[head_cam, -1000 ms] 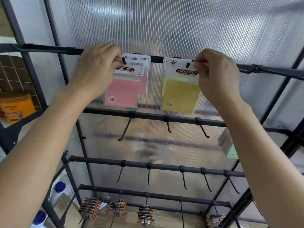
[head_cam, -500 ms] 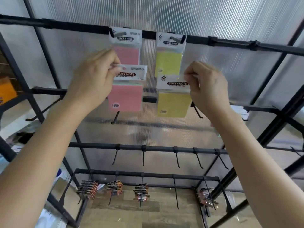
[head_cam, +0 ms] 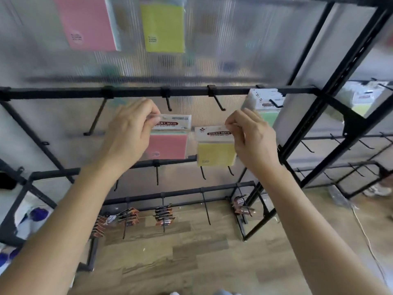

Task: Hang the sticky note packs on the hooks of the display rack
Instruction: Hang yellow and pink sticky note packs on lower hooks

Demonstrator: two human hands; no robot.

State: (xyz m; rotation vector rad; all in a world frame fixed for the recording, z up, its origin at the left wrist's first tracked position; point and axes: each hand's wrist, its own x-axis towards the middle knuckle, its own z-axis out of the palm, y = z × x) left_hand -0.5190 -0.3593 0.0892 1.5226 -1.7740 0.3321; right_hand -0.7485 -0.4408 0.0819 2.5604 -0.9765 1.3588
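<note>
Two bare arms reach up from the bottom of the frame toward a black metal display rack (head_cam: 148, 92) backed by ribbed translucent plastic sheeting.

At centre frame, the left hand (head_cam: 129, 133) pinches the upper left corner of a pink sticky note pack (head_cam: 168, 145), which sits in a clear sleeve with a white printed header card. Thumb and curled fingertips close on the card. Just to its right, the right hand (head_cam: 253, 139) pinches the upper right corner of a matching yellow sticky note pack (head_cam: 214, 153) in the same way.

Both packs hang in the air just below two bare black wire hooks (head_cam: 168, 103) on the rack's horizontal bar, without touching them.

At the upper left, blurred, a hung pink pack (head_cam: 89, 24) and a hung yellow pack (head_cam: 162, 26) are already in place. At centre right, a stack of green packs (head_cam: 265, 107) fills another hook.

The packs look light and thin. The sleeve is probably slick and floppy and the header card stiffer. The card's corner therefore seems the best hold, leaving the hang hole clear for the hook tip. The hole cannot be made out on either held pack.
</note>
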